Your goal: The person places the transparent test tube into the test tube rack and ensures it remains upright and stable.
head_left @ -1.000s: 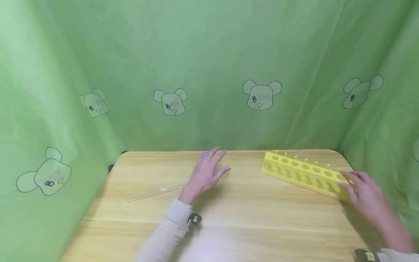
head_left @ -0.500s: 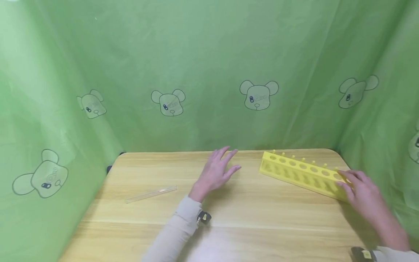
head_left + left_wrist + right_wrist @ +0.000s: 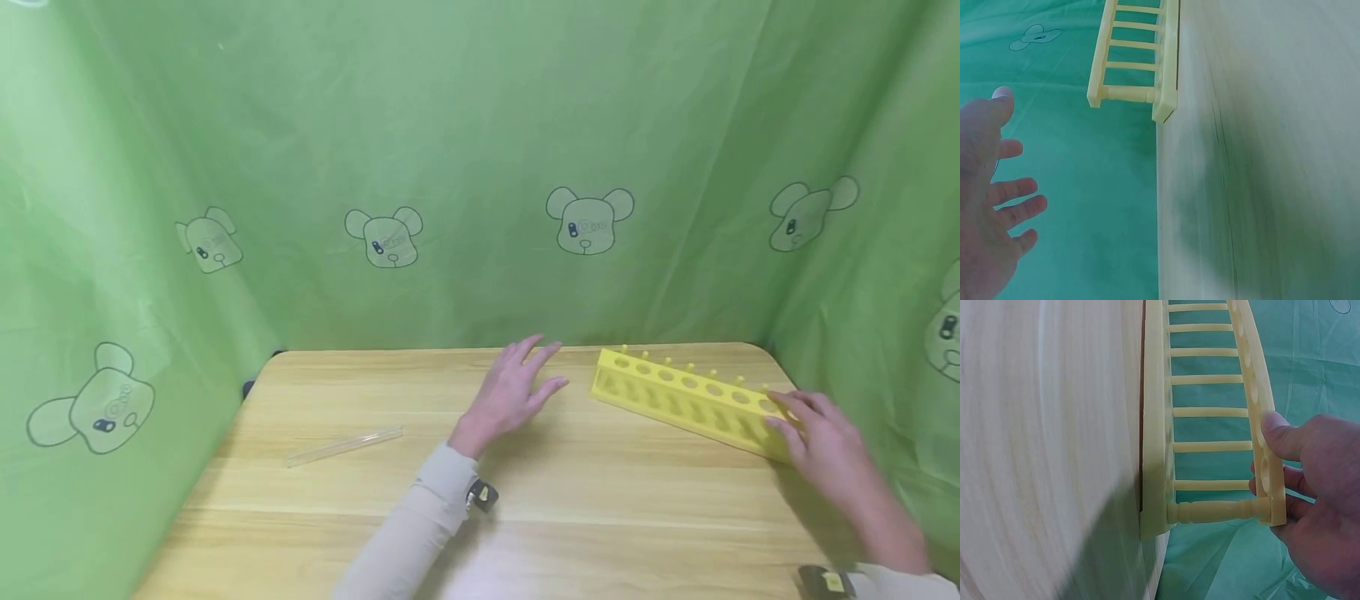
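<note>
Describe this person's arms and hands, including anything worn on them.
The left hand and right hand are ungloved. The left sleeve is long, pale beige-grey and creased; the right cuff matches. A small dark left wrist device and a dark right wrist device each bear a yellowish patch.

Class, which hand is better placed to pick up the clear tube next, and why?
Probably the left hand: it is nearer the clear tube and holds nothing. The right hand is farther off, gripping one end of the yellow rack.
</note>
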### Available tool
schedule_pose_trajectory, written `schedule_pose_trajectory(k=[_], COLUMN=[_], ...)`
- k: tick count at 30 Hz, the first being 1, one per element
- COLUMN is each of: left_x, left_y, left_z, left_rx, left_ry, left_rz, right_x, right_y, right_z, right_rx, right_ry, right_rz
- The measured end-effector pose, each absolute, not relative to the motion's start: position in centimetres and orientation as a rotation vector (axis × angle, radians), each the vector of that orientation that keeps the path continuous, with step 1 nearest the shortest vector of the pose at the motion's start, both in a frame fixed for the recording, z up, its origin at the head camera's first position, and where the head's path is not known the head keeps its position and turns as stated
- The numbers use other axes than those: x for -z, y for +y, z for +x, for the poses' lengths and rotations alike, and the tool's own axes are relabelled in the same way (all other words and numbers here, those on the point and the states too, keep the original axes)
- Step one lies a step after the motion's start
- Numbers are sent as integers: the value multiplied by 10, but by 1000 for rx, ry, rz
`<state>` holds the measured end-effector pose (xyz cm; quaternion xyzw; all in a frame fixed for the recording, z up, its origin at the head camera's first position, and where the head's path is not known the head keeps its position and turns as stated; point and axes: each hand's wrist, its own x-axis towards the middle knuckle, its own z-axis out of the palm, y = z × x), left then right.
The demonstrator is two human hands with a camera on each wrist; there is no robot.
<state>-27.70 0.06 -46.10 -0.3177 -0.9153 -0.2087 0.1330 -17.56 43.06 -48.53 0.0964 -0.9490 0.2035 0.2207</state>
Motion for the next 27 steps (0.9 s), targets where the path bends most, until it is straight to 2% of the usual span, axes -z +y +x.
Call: schedule_pose_trajectory(k=[27], left_x=[459], left_y=[41], left_z=[-285], left_rx=[531], left_ry=[-2674], left_rz=[-1030], right_x=[485], right_y=[431], right_z=[-177], right_rx=[-531], right_ry=[-2612], right_rz=[270])
